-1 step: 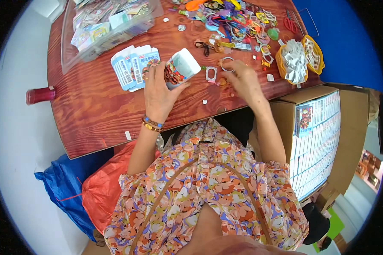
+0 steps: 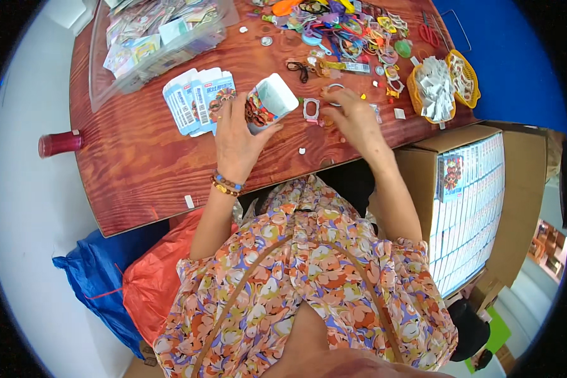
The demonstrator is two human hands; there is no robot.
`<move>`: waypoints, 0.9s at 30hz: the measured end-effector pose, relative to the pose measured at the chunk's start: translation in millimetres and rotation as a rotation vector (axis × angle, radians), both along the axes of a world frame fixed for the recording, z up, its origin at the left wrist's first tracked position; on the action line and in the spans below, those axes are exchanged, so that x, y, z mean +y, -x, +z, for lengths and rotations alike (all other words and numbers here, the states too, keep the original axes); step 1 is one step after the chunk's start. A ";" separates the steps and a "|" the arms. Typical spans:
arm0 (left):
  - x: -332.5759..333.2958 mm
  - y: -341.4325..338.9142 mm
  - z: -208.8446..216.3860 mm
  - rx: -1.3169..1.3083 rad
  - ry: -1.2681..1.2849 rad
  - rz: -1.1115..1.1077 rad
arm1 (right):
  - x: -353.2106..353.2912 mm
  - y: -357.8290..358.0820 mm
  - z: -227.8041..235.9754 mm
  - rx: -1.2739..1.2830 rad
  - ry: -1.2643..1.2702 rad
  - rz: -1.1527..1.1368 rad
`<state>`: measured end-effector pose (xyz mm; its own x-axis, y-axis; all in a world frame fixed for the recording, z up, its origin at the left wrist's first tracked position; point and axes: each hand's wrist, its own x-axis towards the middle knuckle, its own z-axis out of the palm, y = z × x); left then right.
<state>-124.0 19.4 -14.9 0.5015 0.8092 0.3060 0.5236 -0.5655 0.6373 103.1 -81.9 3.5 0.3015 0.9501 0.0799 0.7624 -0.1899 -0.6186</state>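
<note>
My left hand is closed around a small open carton, tilted with its mouth facing up and right. The carton is pale inside, with a colourful cartoon print outside. Beside that hand, flat blue-and-white cartons lie fanned on the table. My right hand is over the small trinkets, its fingers bent around a pale ring that they partly hide. A white frame-shaped trinket lies between the two hands.
A clear bin of cards stands at the back left. Colourful trinkets are heaped at the back. Right of them are red scissors and a yellow basket of white packets. A cardboard box of packed cartons stands right.
My right hand has shifted slightly left, and its fingers now cover more of the pale ring. My left hand and the carton have barely moved.
</note>
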 end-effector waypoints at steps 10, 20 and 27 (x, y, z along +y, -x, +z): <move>-8.2 3.3 -10.7 0.059 0.007 -0.049 | 16.8 7.5 -11.3 -0.065 0.088 -0.149; -25.5 -27.0 -4.4 0.084 0.031 -0.123 | 6.3 39.7 36.4 -0.162 -0.044 -0.191; -25.3 -32.0 -8.4 0.089 -0.013 -0.117 | -5.5 10.2 29.5 -0.075 -0.224 -0.192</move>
